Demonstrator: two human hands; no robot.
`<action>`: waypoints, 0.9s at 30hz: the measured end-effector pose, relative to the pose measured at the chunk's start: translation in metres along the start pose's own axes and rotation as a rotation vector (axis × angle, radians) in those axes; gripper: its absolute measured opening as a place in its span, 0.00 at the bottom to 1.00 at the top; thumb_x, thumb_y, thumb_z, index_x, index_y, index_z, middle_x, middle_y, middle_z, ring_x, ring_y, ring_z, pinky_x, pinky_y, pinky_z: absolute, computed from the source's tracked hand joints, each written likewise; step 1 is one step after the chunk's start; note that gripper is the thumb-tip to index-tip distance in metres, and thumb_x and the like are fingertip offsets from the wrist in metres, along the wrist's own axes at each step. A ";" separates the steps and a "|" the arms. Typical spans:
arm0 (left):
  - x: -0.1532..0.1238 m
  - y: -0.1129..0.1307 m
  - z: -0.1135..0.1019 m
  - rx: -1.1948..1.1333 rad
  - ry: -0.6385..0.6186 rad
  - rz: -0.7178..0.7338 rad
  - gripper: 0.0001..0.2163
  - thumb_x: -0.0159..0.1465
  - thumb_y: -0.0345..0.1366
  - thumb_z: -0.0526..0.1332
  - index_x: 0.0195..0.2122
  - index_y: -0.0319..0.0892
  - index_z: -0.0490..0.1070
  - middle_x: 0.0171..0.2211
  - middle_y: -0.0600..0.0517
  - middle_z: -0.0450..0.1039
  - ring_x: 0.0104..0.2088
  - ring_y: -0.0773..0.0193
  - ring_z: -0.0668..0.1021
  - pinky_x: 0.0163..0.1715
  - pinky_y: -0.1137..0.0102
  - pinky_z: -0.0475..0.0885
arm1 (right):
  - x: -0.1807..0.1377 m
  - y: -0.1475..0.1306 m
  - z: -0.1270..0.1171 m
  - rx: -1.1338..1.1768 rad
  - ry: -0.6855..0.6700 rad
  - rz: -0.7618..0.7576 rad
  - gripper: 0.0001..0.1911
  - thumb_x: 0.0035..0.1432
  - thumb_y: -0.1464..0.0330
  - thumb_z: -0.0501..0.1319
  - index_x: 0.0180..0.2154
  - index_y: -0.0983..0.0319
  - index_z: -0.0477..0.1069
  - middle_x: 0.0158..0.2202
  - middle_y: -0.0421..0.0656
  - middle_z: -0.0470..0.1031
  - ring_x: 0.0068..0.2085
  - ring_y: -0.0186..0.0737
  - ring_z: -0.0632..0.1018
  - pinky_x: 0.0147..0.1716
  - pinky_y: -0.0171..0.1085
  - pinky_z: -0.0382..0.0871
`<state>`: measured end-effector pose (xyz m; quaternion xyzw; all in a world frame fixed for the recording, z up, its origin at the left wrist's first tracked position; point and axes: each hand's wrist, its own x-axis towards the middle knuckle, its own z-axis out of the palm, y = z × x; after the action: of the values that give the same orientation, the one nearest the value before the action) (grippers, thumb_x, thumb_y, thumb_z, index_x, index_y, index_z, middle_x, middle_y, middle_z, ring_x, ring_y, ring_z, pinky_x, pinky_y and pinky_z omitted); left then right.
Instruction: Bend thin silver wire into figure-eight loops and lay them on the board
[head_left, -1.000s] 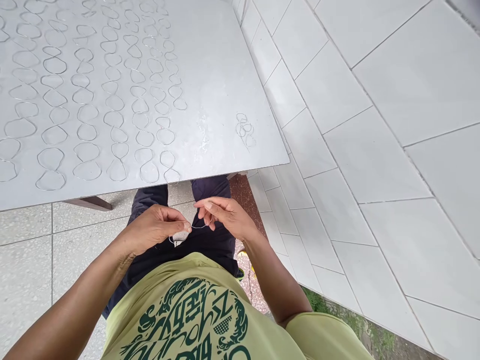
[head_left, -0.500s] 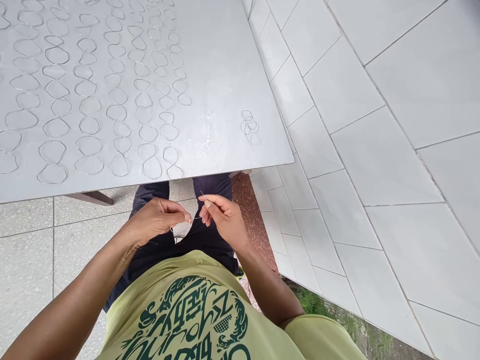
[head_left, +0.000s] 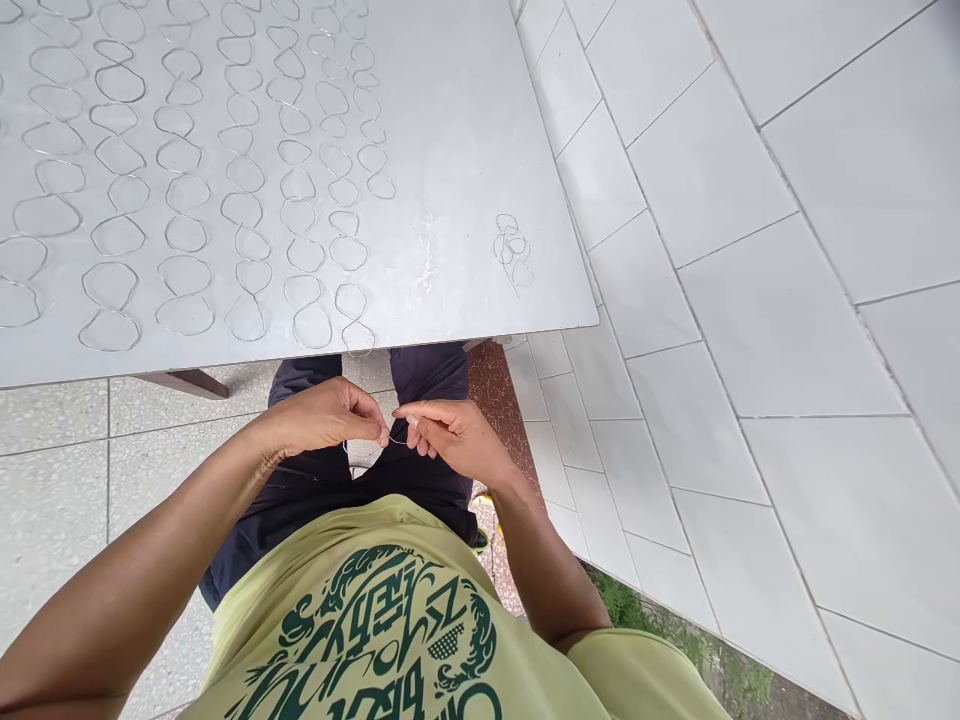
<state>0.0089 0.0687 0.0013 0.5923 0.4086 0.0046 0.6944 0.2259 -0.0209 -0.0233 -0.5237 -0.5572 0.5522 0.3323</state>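
Over my lap, just short of the table edge, both hands hold one thin wire. My left hand pinches it between thumb and fingertips, with a curved bit of the wire hanging below. My right hand grips the other part between thumb and forefinger, its remaining fingers curled. A short span of wire shows between the two hands; the rest is hidden behind the fingers. On the table ahead lie rows of wire figure-eights, the closest to my hands being a wire figure-eight at the front edge.
The grey table ends just beyond my hands. A small tangle of wire loops lies near its right corner. A white tiled wall runs along the right side. A table leg shows underneath on the left.
My right hand has turned slightly, and the wire end that stuck up above its forefinger no longer shows. My left hand keeps its pinch. The view has shifted a little.
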 end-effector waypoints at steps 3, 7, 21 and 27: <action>0.003 -0.005 -0.001 -0.062 0.041 0.057 0.10 0.56 0.44 0.71 0.29 0.44 0.86 0.20 0.53 0.73 0.22 0.67 0.67 0.21 0.72 0.57 | 0.002 0.000 0.003 0.137 0.147 0.053 0.15 0.69 0.61 0.60 0.48 0.63 0.81 0.28 0.40 0.78 0.24 0.32 0.75 0.24 0.32 0.71; -0.010 -0.012 0.005 -0.121 0.216 0.134 0.17 0.61 0.54 0.69 0.40 0.46 0.87 0.28 0.50 0.78 0.30 0.61 0.74 0.29 0.71 0.66 | 0.004 -0.004 0.013 0.283 0.337 0.072 0.14 0.66 0.60 0.63 0.45 0.63 0.80 0.27 0.40 0.79 0.23 0.33 0.75 0.23 0.33 0.71; -0.014 -0.030 0.064 -0.819 0.511 0.239 0.13 0.60 0.42 0.76 0.42 0.42 0.85 0.30 0.52 0.77 0.27 0.70 0.73 0.29 0.73 0.67 | 0.010 -0.005 0.049 0.327 0.552 0.034 0.11 0.67 0.63 0.61 0.48 0.61 0.73 0.25 0.37 0.78 0.22 0.33 0.75 0.23 0.33 0.71; -0.013 -0.026 0.061 -0.834 0.537 0.228 0.10 0.58 0.40 0.77 0.35 0.40 0.84 0.27 0.53 0.75 0.25 0.71 0.72 0.26 0.74 0.65 | 0.003 -0.001 0.051 0.279 0.485 -0.007 0.12 0.67 0.62 0.61 0.48 0.60 0.74 0.26 0.37 0.78 0.23 0.32 0.75 0.23 0.32 0.71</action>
<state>0.0226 0.0051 -0.0148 0.2834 0.4688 0.3953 0.7374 0.1764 -0.0314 -0.0314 -0.5877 -0.3821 0.4809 0.5266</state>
